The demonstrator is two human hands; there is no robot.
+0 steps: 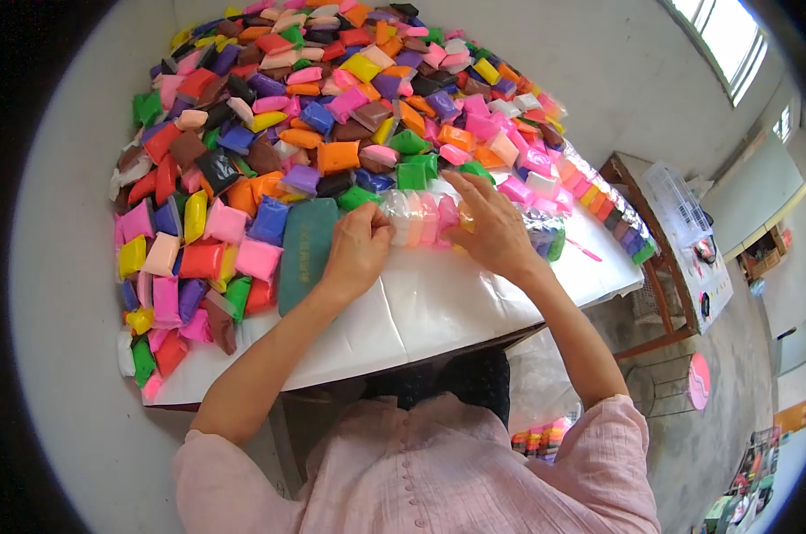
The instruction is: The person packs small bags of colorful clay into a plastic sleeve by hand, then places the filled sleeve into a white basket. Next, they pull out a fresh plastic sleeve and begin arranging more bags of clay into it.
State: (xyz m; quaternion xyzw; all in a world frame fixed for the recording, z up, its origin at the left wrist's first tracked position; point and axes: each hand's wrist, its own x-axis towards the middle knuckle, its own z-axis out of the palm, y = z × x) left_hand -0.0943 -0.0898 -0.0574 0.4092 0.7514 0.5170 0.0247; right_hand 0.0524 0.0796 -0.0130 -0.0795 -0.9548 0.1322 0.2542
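Observation:
A clear plastic sleeve [414, 219] lies across the white-covered table [421, 303], with white, peach and pink packets lined up inside it. At its left end my left hand [360, 249] is closed, the fingers pinched on the plastic. My right hand [490, 227] reaches over the sleeve's right part, its fingers curved round a pink packet [447, 218]. Just left of my left hand is a dark green case [307, 254] with faint gold lettering. Green packets [412, 175] touch the area behind the sleeve.
A large heap of coloured packets [332, 107] covers the table's back and left. Filled sleeves [603, 214] lie at the right edge, near a pink stick [584, 250]. A wooden table [652, 191] with a clear basket [673, 203] stands farther right.

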